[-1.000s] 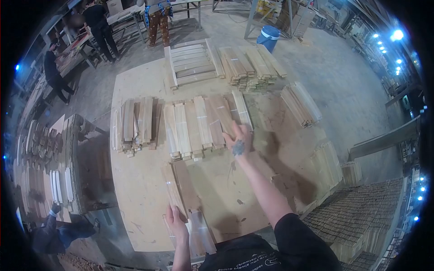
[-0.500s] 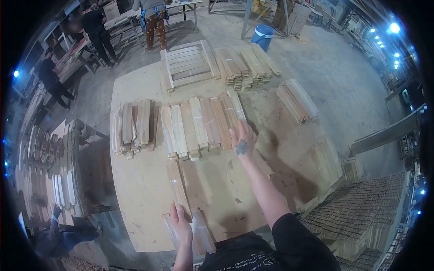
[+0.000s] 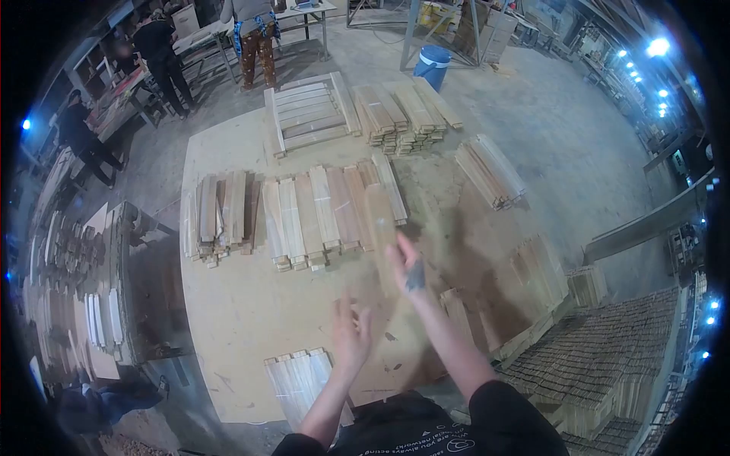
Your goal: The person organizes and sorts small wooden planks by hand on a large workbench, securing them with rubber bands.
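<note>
A light wooden slat (image 3: 380,216), slightly blurred, is held in my right hand (image 3: 407,266), with its far end over the right part of the middle row. My left hand (image 3: 350,334) is to the left and nearer to me, its thumb and fingers apart with nothing in them. The middle row of wooden slats (image 3: 310,216) lies side by side beyond my hands. Close to my body, a short row of slats (image 3: 296,380) rests at the table's front edge, partly covered by my left forearm.
Left on the table (image 3: 236,319) is a slat pile (image 3: 224,213). A slatted wooden frame (image 3: 310,114) and stacked slats (image 3: 403,114) stand at the back. More slats (image 3: 490,171) lie right. Several people work at the left and back; a blue bucket (image 3: 433,64) stands behind.
My right hand has drawn a slat from the middle row's right end towards me. My left hand has let go of a slat by the near row and moved right and forward.
</note>
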Tool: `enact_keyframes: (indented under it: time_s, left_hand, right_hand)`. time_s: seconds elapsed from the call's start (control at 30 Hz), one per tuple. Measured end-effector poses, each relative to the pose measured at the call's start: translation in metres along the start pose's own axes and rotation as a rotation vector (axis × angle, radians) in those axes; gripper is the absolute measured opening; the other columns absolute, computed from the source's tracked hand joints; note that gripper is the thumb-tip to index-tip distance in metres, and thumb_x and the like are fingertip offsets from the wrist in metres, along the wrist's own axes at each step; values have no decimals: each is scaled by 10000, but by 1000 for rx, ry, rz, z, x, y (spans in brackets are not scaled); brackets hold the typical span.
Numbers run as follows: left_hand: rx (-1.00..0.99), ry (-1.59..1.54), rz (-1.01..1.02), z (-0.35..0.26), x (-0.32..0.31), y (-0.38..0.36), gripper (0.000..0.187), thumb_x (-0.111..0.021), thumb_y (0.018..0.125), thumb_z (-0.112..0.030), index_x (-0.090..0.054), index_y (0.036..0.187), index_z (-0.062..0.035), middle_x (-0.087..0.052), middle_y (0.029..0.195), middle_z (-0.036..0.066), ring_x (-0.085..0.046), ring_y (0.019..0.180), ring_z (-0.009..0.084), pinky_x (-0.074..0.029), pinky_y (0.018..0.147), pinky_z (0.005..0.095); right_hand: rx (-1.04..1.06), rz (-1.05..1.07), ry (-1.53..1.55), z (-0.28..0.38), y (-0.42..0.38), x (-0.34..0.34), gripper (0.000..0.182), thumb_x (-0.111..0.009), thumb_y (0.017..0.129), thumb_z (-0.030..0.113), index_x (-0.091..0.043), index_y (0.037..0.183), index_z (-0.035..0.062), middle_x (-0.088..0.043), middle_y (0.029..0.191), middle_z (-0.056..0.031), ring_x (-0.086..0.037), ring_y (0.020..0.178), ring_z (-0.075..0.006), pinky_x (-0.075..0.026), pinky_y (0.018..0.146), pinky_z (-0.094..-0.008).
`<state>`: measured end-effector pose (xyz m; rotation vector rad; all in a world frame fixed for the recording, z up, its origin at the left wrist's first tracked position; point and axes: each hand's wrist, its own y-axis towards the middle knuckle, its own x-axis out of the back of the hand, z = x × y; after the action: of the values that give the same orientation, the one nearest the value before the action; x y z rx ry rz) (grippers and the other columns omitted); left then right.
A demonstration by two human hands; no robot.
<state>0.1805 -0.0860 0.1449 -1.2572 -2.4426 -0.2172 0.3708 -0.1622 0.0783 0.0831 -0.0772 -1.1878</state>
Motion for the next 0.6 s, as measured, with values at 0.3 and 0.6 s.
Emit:
enact_keyframes:
  time_s: [0.3,0.6]
  left_hand:
    - [120,197,-263,42,92,-80,399,-581,1026,-98,-575,1418,-21,-559,1168,113,-562,903,179,-498,752,313]
    - [319,212,-443,96,123,-134,324,-535,1057,-139,-616,1333,10,-561,1129,109,-567,909,182,-469,754,306]
  right_hand:
    - [-17,-76,-1133,-21,112,-23,544,-719,897,386,-633,1310,43,-590,1194,-209,-588,1149,-390,-496,986,-459]
    - [43,-229,-978,-39,135,14,564,-760,866,410,-658,1287,49,-588,1195,-208,-578,1165,-393,-491,989,-468]
